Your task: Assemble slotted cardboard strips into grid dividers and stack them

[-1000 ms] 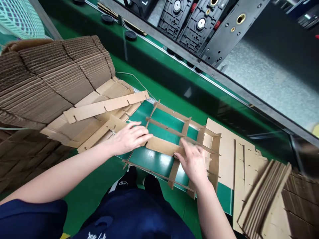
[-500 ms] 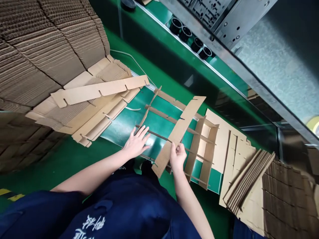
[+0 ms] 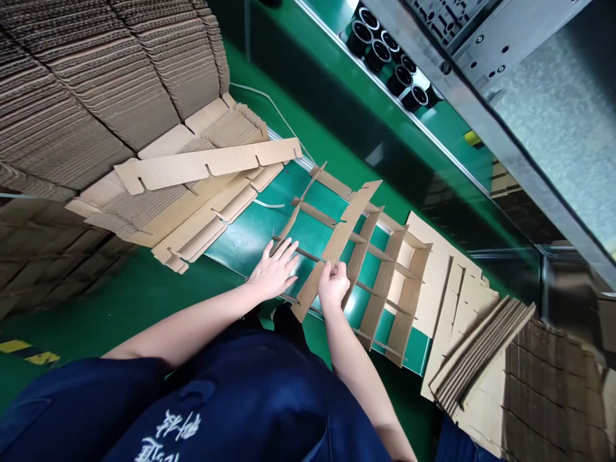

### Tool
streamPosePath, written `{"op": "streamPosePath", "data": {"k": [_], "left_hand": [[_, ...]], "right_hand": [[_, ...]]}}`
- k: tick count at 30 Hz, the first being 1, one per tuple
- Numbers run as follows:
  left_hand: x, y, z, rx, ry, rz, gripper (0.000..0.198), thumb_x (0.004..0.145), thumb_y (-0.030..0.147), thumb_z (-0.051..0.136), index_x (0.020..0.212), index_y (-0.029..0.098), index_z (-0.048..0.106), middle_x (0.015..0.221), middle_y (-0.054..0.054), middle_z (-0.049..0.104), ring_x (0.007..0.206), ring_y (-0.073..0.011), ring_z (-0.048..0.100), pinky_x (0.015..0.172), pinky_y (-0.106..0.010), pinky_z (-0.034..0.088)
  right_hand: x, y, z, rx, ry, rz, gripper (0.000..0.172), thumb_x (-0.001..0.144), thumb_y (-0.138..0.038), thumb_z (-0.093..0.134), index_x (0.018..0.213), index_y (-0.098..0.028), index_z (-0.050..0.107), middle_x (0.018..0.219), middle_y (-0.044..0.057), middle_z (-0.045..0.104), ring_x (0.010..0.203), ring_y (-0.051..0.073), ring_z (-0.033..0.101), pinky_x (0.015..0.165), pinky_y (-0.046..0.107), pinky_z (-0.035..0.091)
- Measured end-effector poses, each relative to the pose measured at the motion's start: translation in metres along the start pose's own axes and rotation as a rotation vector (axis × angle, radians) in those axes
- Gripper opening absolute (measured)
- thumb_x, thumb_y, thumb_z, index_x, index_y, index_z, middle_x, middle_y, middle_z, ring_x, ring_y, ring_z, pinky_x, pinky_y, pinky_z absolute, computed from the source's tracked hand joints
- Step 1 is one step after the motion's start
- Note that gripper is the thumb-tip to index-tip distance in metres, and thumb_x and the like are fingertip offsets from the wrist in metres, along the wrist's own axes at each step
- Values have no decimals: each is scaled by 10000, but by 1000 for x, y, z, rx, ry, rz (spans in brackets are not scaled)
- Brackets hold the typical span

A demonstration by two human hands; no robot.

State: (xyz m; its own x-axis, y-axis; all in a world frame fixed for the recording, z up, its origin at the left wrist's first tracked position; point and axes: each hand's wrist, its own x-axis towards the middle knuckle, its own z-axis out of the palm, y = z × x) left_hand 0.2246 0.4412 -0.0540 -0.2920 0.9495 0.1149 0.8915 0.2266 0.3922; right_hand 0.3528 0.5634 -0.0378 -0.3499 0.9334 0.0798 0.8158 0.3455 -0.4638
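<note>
My right hand grips a slotted cardboard strip near its middle, fingers curled round its edge. The strip lies slanted across a partly assembled cardboard divider grid, with slots along its far edge. My left hand is spread flat, fingers apart, over the left part of the grid, touching a long strip there. Several cross strips stand upright in the grid's right half. One curved cross strip stands at the left end. Whether the held strip's slots meet the long strips I cannot tell.
Slotted strips lie piled at the left before a tall cardboard stack. More strips and sheets lie at the right. Black cups stand on a ledge beyond. A metal frame edge crosses the upper right.
My right hand has moved the strip left along the grid, baring an upright cross strip to its right. My left hand stays spread on the grid. The camera view has shifted slightly.
</note>
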Motion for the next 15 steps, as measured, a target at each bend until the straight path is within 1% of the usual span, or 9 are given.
{"op": "streamPosePath", "data": {"k": [5,8,10,13,14,15], "left_hand": [[1,0,0,-16,-8,-9,501,861,402,478,1319,201,508,1524,-111,242,1408,-329,163,1116,-583,142],[0,1,0,-16,-6,-2,498,865,397,471,1318,194,507,1527,-112,232,1412,-316,156,1117,-581,141],[0,1,0,-14,0,2,492,868,392,466,1314,187,510,1527,-115,229,1415,-307,153,1119,-575,141],[0,-1,0,-22,12,-2,481,872,391,465,1308,193,518,1520,-111,254,1414,-301,162,1126,-564,135],[0,-1,-1,-25,14,-2,476,878,394,457,1307,197,519,1515,-110,265,1413,-296,165,1127,-562,132],[0,-1,-2,-27,15,-2,470,888,400,442,1307,201,519,1511,-111,276,1414,-290,168,1126,-564,127]], "right_hand": [[5,-10,6,-181,-78,44,276,892,-416,351,833,-206,520,606,-3,587,557,176,557,538,250,338],[7,-17,5,-296,-152,82,273,901,-381,347,917,-198,549,672,44,640,598,205,592,555,273,364],[9,-22,3,-379,-204,81,288,909,-374,345,982,-188,552,702,74,659,623,227,610,574,296,389],[15,-28,-4,-461,-276,31,379,926,-444,311,993,-178,573,705,99,664,652,253,627,614,339,429],[20,-29,-7,-465,-270,16,423,928,-477,291,990,-177,582,715,104,666,665,257,632,629,352,440],[26,-30,-9,-456,-235,-1,460,929,-502,272,1006,-175,586,753,111,672,694,260,637,649,362,450]]}}
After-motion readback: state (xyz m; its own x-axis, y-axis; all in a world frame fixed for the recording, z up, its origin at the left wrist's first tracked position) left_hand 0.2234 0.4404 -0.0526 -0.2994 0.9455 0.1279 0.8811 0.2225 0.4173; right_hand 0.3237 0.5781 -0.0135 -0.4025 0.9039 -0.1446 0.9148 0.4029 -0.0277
